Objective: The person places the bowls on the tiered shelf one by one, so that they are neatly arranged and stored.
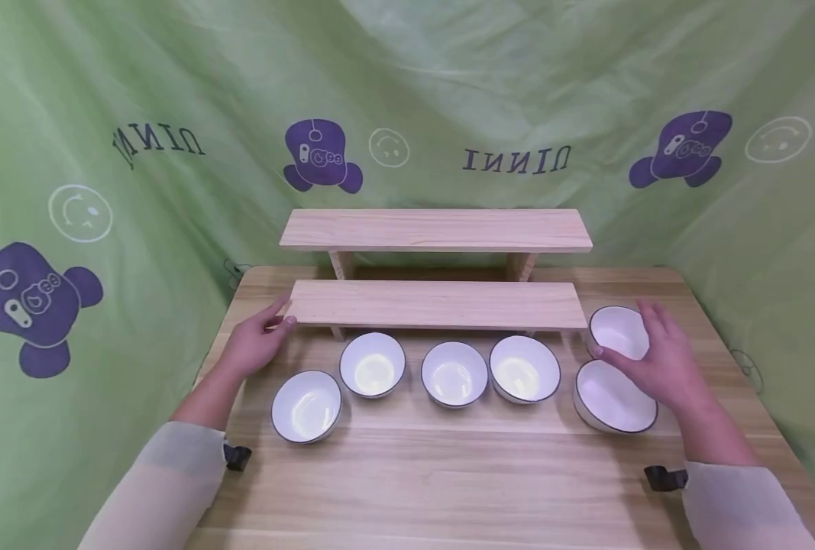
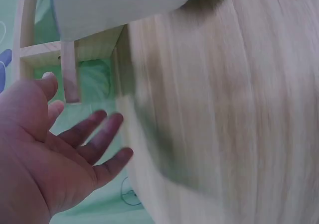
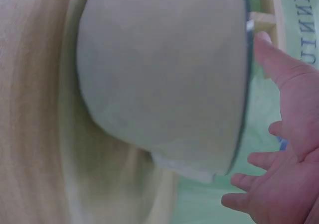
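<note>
My left hand [image 1: 259, 340] is at the left end of the lower wooden shelf board [image 1: 434, 304], fingers spread; whether it touches the board I cannot tell. In the left wrist view that hand [image 2: 70, 149] holds nothing. On the right, my right hand [image 1: 664, 363] hovers over two white bowls with dark rims, a far bowl [image 1: 616, 332] and a nearer bowl [image 1: 613, 401]. Its thumb and fingers are spread across the far bowl. The right wrist view has the hand [image 3: 294, 144] above the rim of a bowl [image 3: 164, 69], its fingers loosely extended.
More white bowls stand in front of the shelf: one at the left [image 1: 307, 407], then a second [image 1: 373, 365], a third [image 1: 454, 374] and a fourth [image 1: 525, 370]. Behind the lower board rises a higher board [image 1: 434, 229]. A green printed curtain [image 1: 434, 76] hangs around the wooden table [image 1: 407, 481].
</note>
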`<state>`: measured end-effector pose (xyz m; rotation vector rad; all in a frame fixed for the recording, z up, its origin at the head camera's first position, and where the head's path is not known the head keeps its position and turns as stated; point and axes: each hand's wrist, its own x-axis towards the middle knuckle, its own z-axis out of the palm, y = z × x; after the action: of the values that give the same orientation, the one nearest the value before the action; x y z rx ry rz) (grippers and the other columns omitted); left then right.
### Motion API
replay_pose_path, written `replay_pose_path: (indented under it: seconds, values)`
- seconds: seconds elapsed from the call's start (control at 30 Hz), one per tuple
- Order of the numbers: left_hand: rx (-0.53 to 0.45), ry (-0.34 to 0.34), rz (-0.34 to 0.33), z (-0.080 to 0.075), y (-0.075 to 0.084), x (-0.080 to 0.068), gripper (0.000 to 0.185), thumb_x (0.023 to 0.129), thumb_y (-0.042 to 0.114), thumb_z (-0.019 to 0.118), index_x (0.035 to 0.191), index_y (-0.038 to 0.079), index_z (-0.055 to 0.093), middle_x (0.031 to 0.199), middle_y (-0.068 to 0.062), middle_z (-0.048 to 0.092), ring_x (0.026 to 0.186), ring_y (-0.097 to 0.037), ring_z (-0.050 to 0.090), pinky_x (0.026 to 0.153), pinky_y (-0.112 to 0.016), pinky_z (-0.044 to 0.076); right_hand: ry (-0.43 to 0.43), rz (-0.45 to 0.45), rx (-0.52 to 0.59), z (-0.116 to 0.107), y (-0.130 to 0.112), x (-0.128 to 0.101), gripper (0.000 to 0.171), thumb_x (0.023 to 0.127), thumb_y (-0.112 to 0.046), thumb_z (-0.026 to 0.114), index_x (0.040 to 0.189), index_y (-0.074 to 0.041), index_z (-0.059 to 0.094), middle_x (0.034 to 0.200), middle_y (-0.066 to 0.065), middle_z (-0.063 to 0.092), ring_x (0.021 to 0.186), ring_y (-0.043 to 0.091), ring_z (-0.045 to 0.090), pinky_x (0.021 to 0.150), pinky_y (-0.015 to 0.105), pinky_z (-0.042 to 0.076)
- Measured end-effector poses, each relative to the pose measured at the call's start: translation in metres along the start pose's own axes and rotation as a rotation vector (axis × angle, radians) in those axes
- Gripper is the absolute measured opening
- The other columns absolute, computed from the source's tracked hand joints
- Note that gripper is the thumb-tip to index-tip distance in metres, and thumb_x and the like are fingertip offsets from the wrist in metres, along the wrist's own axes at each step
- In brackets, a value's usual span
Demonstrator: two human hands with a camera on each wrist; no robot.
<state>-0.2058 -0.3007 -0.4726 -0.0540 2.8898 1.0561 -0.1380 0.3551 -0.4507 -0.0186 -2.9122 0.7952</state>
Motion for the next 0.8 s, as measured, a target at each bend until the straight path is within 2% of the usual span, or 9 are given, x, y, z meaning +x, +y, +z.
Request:
replay_pose_path:
  seconds: [0.17, 0.43, 0.63, 0.8]
  values:
    - [-0.092, 0.039, -0.050, 0.006, 0.001, 0.004, 0.064, 0.088, 0.068, 0.049, 0.145, 0.039, 0.041, 0.131, -0.016, 0.058, 0.118, -0.033, 0.054, 0.091, -0.048, 0.047, -0.025, 0.057, 0.032, 0.004, 0.013, 0.002, 0.117, 0.077, -0.056, 0.074, 0.155, -0.009, 0.001, 0.157, 0.029, -0.003, 0.138, 0.057, 0.005, 0.098, 0.076, 0.018]
    - [-0.173, 0.090, -0.036, 0.010, 0.003, 0.007, 0.055, 0.090, 0.059, 0.056, 0.137, 0.031, 0.055, 0.104, -0.007, 0.070, 0.096, -0.022, 0.064, 0.078, -0.033, 0.048, -0.055, 0.083, 0.079, 0.005, 0.022, 0.003, 0.118, 0.079, -0.054, 0.074, 0.155, -0.011, -0.005, 0.156, 0.031, -0.003, 0.138, 0.057, 0.003, 0.101, 0.075, 0.015]
    - [-0.224, 0.107, -0.046, 0.012, -0.001, 0.010, 0.055, 0.088, 0.057, 0.060, 0.135, 0.030, 0.057, 0.101, -0.007, 0.069, 0.093, -0.020, 0.063, 0.074, -0.029, 0.049, -0.122, 0.134, 0.130, 0.007, 0.025, 0.004, 0.118, 0.081, -0.057, 0.070, 0.153, -0.013, -0.012, 0.156, 0.029, -0.006, 0.139, 0.055, 0.000, 0.103, 0.073, 0.012]
    - [-0.247, 0.095, -0.058, 0.012, -0.001, 0.009, 0.055, 0.087, 0.057, 0.062, 0.134, 0.029, 0.058, 0.106, -0.008, 0.066, 0.097, -0.021, 0.058, 0.076, -0.030, 0.049, -0.140, 0.186, 0.154, 0.009, 0.026, 0.004, 0.121, 0.081, -0.060, 0.068, 0.152, -0.006, -0.014, 0.155, 0.032, -0.007, 0.138, 0.056, 0.000, 0.103, 0.073, 0.013]
